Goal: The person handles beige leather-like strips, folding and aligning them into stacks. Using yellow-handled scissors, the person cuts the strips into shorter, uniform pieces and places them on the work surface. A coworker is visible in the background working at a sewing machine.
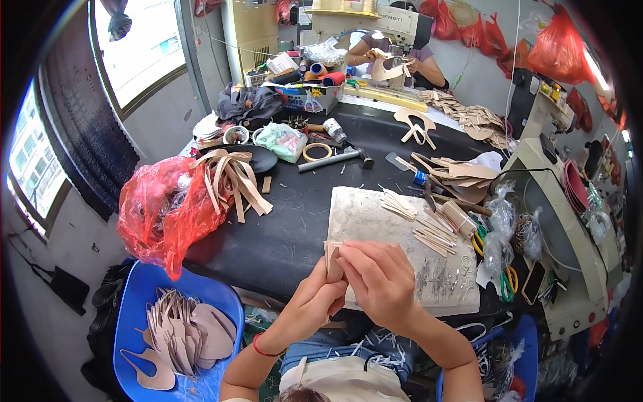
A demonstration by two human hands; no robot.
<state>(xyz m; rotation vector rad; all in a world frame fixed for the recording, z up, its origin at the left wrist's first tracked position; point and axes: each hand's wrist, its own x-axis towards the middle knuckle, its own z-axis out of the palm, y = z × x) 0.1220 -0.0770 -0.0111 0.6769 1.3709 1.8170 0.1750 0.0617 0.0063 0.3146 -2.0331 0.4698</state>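
Close in front of me, above the near edge of the worktable, my left hand (309, 303) is closed round a small stack or fold of beige leather pieces (332, 260). It stands upright, with its top ends fanned slightly apart. My right hand (376, 278) pinches the same leather from the right, fingertips near its upper edge. The lower part is hidden by my fingers. Just beyond my hands lies a worn pale board (362, 214), on which thin beige leather strips (435, 234) are spread and bundled.
A red plastic bag (167, 208) and long leather strips (228, 177) sit at the left. Cut leather pieces fill a blue bin (241, 315) below. Behind the board lies a hammer (335, 159); scissors (510, 281) and a machine (556, 221) stand right. Another person works at a sewing machine (402, 33).
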